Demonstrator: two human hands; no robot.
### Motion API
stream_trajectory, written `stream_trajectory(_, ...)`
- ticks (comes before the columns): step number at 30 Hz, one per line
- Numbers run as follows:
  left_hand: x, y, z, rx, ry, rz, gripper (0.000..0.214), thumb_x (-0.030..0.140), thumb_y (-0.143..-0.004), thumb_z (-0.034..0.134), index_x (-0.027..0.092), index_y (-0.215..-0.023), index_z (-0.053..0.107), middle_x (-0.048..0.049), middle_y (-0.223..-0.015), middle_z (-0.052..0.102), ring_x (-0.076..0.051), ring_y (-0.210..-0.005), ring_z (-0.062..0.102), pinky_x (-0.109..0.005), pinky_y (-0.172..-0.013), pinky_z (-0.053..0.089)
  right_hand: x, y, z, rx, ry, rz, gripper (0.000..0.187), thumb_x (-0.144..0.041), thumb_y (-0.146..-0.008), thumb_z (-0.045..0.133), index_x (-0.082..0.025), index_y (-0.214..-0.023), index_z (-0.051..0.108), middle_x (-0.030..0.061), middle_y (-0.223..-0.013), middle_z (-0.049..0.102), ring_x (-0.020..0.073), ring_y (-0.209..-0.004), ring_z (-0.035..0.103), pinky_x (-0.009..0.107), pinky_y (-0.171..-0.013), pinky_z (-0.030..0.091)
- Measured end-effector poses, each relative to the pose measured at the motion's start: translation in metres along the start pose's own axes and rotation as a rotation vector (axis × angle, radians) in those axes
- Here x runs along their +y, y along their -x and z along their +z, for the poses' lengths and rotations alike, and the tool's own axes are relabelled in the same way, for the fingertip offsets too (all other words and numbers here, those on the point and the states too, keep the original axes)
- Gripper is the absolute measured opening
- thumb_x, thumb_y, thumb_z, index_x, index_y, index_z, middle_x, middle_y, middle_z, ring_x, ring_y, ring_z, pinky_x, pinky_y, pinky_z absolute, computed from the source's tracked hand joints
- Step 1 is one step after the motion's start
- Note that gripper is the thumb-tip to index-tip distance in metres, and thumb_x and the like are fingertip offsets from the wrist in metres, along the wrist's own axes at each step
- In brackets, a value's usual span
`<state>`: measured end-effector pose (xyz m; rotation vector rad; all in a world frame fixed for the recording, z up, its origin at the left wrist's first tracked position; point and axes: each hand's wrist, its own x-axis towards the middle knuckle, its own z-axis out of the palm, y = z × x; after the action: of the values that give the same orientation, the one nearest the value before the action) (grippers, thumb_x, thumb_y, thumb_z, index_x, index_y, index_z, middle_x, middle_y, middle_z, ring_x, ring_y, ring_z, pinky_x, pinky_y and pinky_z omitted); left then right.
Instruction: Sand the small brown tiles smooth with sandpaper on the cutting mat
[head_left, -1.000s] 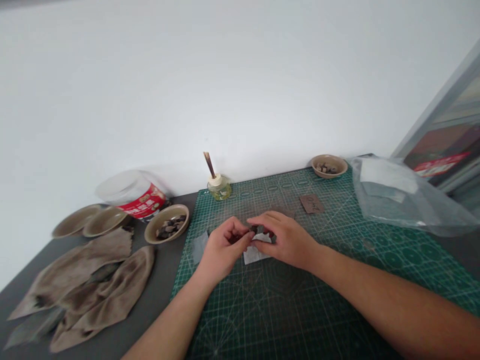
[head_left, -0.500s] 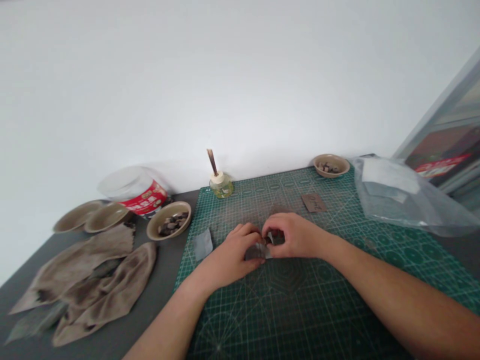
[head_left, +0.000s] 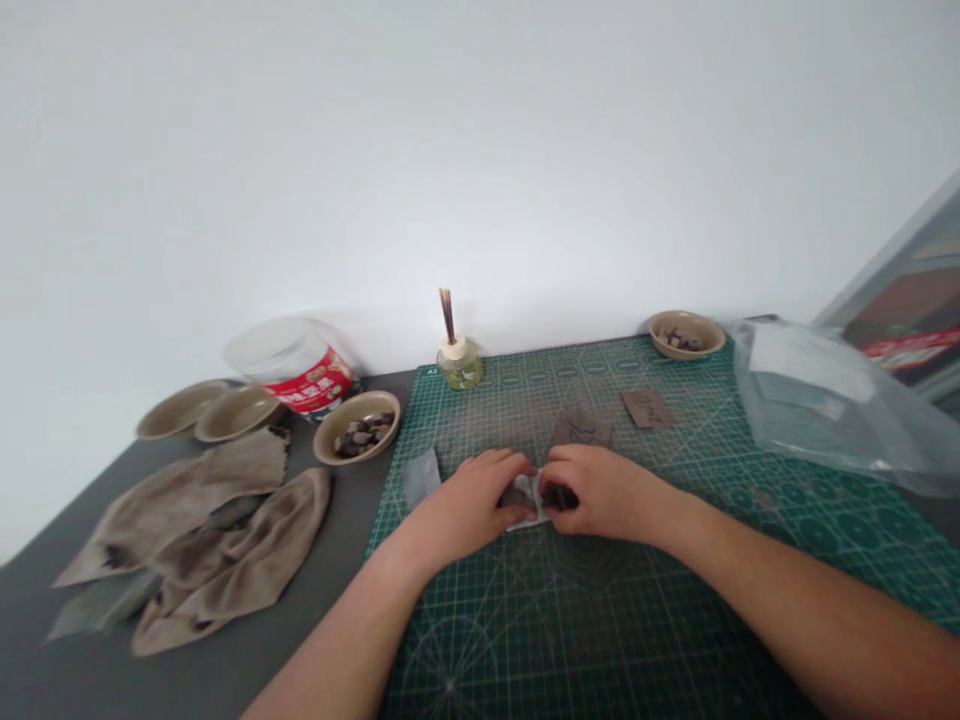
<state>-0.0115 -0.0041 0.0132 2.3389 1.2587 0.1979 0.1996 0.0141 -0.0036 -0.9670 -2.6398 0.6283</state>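
My left hand (head_left: 472, 505) and my right hand (head_left: 600, 490) meet over the middle of the green cutting mat (head_left: 675, 560). Both have their fingers curled and pressed onto a small pale sachet (head_left: 527, 497) with dark pieces at it. The sachet lies on the mat and is mostly hidden between my fingers. A small grey square (head_left: 420, 477) lies just left of my left hand. A brown piece (head_left: 581, 428) lies just beyond my right hand.
A bowl of dark pieces (head_left: 357, 438) and two empty bowls (head_left: 206, 412) sit at the left beside a tipped plastic tub (head_left: 292, 365). Stained cloths (head_left: 202, 530) lie at the front left. A reed diffuser (head_left: 459, 360), another bowl (head_left: 686, 333), a brown tag (head_left: 646, 408) and a plastic bag (head_left: 825, 400) are behind.
My hands have closed in on the pale sachet and pressed it down onto the mat. The view has shifted slightly, moving everything to the right.
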Motion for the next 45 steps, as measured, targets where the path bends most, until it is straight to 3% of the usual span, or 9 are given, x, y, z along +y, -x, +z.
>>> stream_trajectory(6,-0.0015,0.0008,-0.003,-0.03,-0.017,-0.006,0.021,0.03,-0.079,0.068,0.024,-0.097,0.06,-0.0025,-0.099,0.061,-0.025,-0.099,0.056,-0.033,-0.079,0.04,-0.0037,-0.0043,-0.0007,0.036,0.023,0.026,0.017,-0.031,-0.08,0.067,-0.015,-0.085,0.068,0.0046,-0.082,0.06,0.0176,-0.077,0.057,0.028,-0.069,0.04)
stream_trajectory(11,-0.0015,0.0008,-0.0042,-0.025,-0.01,-0.033,0.031,0.03,-0.077,0.07,0.025,-0.104,0.058,-0.0018,-0.101,0.062,-0.025,-0.097,0.056,-0.031,-0.076,0.038,-0.0019,-0.0036,-0.0024,0.018,0.026,0.025,0.01,-0.025,-0.076,0.069,-0.017,-0.083,0.069,0.003,-0.08,0.06,0.0177,-0.079,0.056,0.028,-0.071,0.04)
stream_trajectory(16,0.0003,0.001,-0.0054,-0.04,-0.029,-0.053,0.025,0.035,-0.077,0.069,0.024,-0.097,0.059,-0.0019,-0.099,0.062,-0.024,-0.095,0.057,-0.031,-0.076,0.037,-0.0021,-0.0058,0.0004,0.046,0.014,0.002,0.014,-0.029,-0.08,0.067,-0.016,-0.085,0.07,0.0045,-0.082,0.06,0.0178,-0.079,0.055,0.029,-0.072,0.041)
stream_trajectory(22,0.0026,0.0023,-0.0072,-0.036,-0.013,-0.091,0.037,0.034,-0.076,0.07,0.027,-0.109,0.056,-0.0012,-0.098,0.064,-0.025,-0.096,0.057,-0.032,-0.079,0.036,-0.0012,-0.0062,-0.0017,0.053,0.041,0.043,0.011,-0.026,-0.079,0.068,-0.017,-0.084,0.07,0.0039,-0.081,0.06,0.0183,-0.081,0.055,0.029,-0.074,0.04)
stream_trajectory(27,0.0024,0.0029,-0.0068,-0.042,0.013,-0.111,0.029,0.033,-0.075,0.069,0.025,-0.1,0.056,-0.0013,-0.098,0.064,-0.025,-0.095,0.058,-0.032,-0.078,0.036,-0.0024,-0.0035,0.0,0.028,0.034,-0.014,0.01,-0.026,-0.08,0.068,-0.017,-0.084,0.071,0.0033,-0.081,0.059,0.0176,-0.08,0.055,0.029,-0.072,0.04)
stream_trajectory(31,0.0024,0.0021,-0.0052,-0.031,-0.005,-0.101,0.03,0.032,-0.076,0.068,0.025,-0.103,0.057,-0.003,-0.101,0.064,-0.027,-0.098,0.058,-0.033,-0.08,0.037,-0.0005,-0.0043,-0.0001,0.059,0.042,0.05,0.011,-0.026,-0.08,0.068,-0.017,-0.082,0.071,0.0037,-0.081,0.059,0.0177,-0.08,0.055,0.029,-0.074,0.039)
stream_trajectory(36,0.0031,0.0024,-0.0044,-0.027,-0.063,-0.071,0.023,0.034,-0.076,0.07,0.023,-0.095,0.06,-0.0036,-0.1,0.064,-0.028,-0.104,0.056,-0.035,-0.084,0.036,-0.0026,-0.0066,0.0007,0.032,0.017,-0.033,0.014,-0.027,-0.08,0.069,-0.018,-0.089,0.072,0.0037,-0.082,0.061,0.0178,-0.081,0.056,0.029,-0.075,0.041)
stream_trajectory(41,0.0028,0.0029,-0.0062,-0.021,-0.083,-0.068,0.027,0.036,-0.075,0.072,0.024,-0.097,0.062,-0.0048,-0.106,0.063,-0.029,-0.108,0.053,-0.036,-0.083,0.038,-0.004,-0.0051,0.0013,0.078,0.028,-0.012,0.015,-0.028,-0.08,0.068,-0.017,-0.09,0.072,0.0046,-0.084,0.062,0.0188,-0.084,0.056,0.029,-0.077,0.041)
stream_trajectory(45,0.0023,0.0031,-0.0083,-0.022,-0.079,-0.075,0.033,0.04,-0.074,0.073,0.026,-0.102,0.063,-0.0053,-0.108,0.063,-0.03,-0.11,0.051,-0.038,-0.085,0.037,-0.0018,-0.0048,0.0008,0.039,0.021,-0.063,0.013,-0.024,-0.078,0.069,-0.019,-0.09,0.072,0.0031,-0.083,0.062,0.0175,-0.083,0.056,0.028,-0.076,0.042)
